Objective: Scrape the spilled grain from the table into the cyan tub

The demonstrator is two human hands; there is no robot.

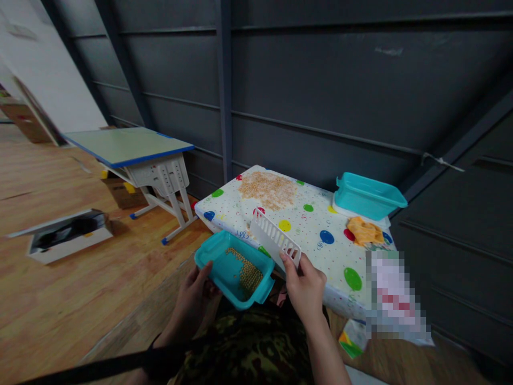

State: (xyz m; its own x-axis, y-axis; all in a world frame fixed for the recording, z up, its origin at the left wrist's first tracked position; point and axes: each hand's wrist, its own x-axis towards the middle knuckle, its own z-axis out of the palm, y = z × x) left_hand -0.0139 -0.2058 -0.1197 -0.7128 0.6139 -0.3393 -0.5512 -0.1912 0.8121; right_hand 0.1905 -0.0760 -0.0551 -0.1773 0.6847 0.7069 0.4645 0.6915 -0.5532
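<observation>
My left hand (195, 295) grips the near edge of a teal plastic container (224, 262) with a streak of small tan grains (247, 271) inside, held just off the near edge of the table. My right hand (306, 285) holds a white slotted plastic piece (273, 236) by its lower end, slanted up and to the left over the table edge beside the container. A spread pile of the same grains (267, 188) lies on the far part of the polka-dot tablecloth (316, 224).
A second teal container (366, 195) sits on a white lid at the table's far right, an orange cloth (364, 231) beside it. A green-topped desk (128, 147) stands to the left, an open box (68, 235) lies on the wooden floor. A dark wall is behind.
</observation>
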